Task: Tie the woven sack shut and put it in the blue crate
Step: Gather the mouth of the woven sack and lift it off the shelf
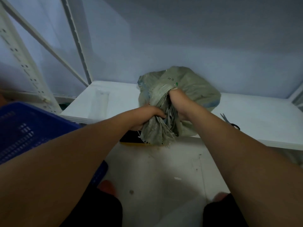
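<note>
Grey-green woven plastic sack (193, 89) sits on the white shelf board (262, 115) at the centre of the frame. Its bulk lies toward the back wall and its mouth is drawn forward to the shelf's front edge.

Both hands are on that mouth. The left hand (148, 117) has its fingers curled round the bunched fabric from the left. The right hand (177, 102) is clamped on the gathered neck just above and behind it, and the two hands nearly touch. Frayed strands hang loose from the open end below the hands, over the shelf edge.

No knot, cord or tie shows on the neck. The hands hide the part they hold, so it cannot be told whether a twist has begun. The task looks to be in its first half: the mouth is gathered, the tying is in hand but not finished, and the move to the crate is not yet begun.

The dark blue slotted plastic crate (24, 128) stands at the left of the frame, lower than the shelf and well apart from the sack. A pair of scissors (229, 122) lies on the shelf board to the right of the sack.
</note>
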Demonstrator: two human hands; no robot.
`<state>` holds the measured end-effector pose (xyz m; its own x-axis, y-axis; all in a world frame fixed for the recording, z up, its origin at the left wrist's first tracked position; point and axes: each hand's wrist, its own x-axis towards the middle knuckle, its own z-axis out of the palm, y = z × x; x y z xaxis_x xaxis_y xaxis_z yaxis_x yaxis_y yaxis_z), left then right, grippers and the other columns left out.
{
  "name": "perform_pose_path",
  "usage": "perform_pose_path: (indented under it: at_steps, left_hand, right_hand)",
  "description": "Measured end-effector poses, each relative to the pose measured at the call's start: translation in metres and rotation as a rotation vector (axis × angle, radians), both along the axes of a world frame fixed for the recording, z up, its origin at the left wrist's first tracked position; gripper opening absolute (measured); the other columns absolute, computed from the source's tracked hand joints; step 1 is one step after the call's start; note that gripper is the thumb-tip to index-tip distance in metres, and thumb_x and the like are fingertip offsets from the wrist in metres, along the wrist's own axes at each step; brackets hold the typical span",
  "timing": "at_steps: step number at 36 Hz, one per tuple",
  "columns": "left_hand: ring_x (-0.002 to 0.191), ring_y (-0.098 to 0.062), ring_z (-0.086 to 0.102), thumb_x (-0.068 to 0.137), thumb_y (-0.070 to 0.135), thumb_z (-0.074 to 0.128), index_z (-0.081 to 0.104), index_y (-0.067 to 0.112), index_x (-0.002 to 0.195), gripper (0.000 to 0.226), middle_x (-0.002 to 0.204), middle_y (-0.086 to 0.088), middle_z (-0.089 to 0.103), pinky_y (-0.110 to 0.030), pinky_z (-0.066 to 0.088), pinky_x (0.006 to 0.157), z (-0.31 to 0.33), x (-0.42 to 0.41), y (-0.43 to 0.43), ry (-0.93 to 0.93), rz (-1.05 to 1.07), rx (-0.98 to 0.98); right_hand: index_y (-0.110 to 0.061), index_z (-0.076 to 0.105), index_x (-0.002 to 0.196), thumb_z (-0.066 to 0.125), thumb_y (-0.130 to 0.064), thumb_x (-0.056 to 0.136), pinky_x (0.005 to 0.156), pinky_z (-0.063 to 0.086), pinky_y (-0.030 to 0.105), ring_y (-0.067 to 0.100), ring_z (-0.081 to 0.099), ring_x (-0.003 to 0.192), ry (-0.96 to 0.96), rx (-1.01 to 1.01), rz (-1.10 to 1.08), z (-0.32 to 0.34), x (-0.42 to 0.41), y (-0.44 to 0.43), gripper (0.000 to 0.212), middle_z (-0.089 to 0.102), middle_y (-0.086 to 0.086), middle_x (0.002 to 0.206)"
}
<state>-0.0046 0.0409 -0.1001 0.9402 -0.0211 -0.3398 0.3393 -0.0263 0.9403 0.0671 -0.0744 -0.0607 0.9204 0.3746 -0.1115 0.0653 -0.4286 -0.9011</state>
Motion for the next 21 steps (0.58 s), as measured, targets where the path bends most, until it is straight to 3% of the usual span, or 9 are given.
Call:
perform_pose_path:
  at_steps: [2,7,11,16,21]
  left_hand:
    - [0.102,-0.038,0.07,0.072,0.007,0.068,0.068,0.01,0.118,0.046,0.11,-0.021,0.072,-0.054,0.055,0.093,0.005,-0.009,-0.007,-0.053,0.017,-0.021]
    - [0.091,-0.036,0.07,0.066,0.006,0.067,0.064,0.004,0.119,0.054,0.102,-0.02,0.072,-0.046,0.059,0.083,0.021,-0.035,-0.026,-0.101,0.037,-0.087]
    - [0.086,-0.036,0.068,0.065,0.003,0.062,0.065,0.001,0.108,0.043,0.094,-0.02,0.069,-0.053,0.056,0.088,0.032,-0.054,-0.042,-0.096,0.037,-0.183]
    - [0.067,-0.031,0.057,0.06,0.009,0.055,0.057,0.002,0.074,0.016,0.077,-0.015,0.057,-0.04,0.05,0.074,0.048,-0.072,-0.064,-0.08,-0.003,-0.259]
    - [0.057,-0.029,0.05,0.059,0.012,0.05,0.05,0.006,0.065,0.008,0.069,-0.013,0.051,-0.032,0.045,0.061,0.059,-0.08,-0.079,-0.1,0.011,-0.309]
  right_hand:
    - [0.009,0.063,0.119,0.043,-0.024,0.087,0.102,0.048,0.054,0.038,0.061,0.113,-0.012,0.033,-0.053,0.009,-0.012,-0.006,0.05,0.066,0.023,0.119]
    - [-0.016,0.072,0.098,0.041,-0.031,0.076,0.095,0.054,0.053,0.031,0.069,0.1,0.038,0.282,-0.123,0.021,-0.048,-0.025,0.041,0.074,0.011,0.106]
    - [-0.011,0.074,0.097,0.043,-0.026,0.077,0.09,0.056,0.056,0.032,0.071,0.096,0.06,0.398,-0.19,0.027,-0.065,-0.032,0.04,0.076,0.012,0.101]
    - [-0.008,0.075,0.103,0.041,-0.029,0.073,0.088,0.058,0.054,0.033,0.072,0.096,0.118,0.537,-0.284,0.035,-0.077,-0.037,0.05,0.076,0.013,0.101]
    - [-0.006,0.074,0.104,0.037,-0.032,0.081,0.087,0.058,0.053,0.033,0.072,0.094,0.201,0.585,-0.356,0.042,-0.084,-0.041,0.05,0.075,0.015,0.103]
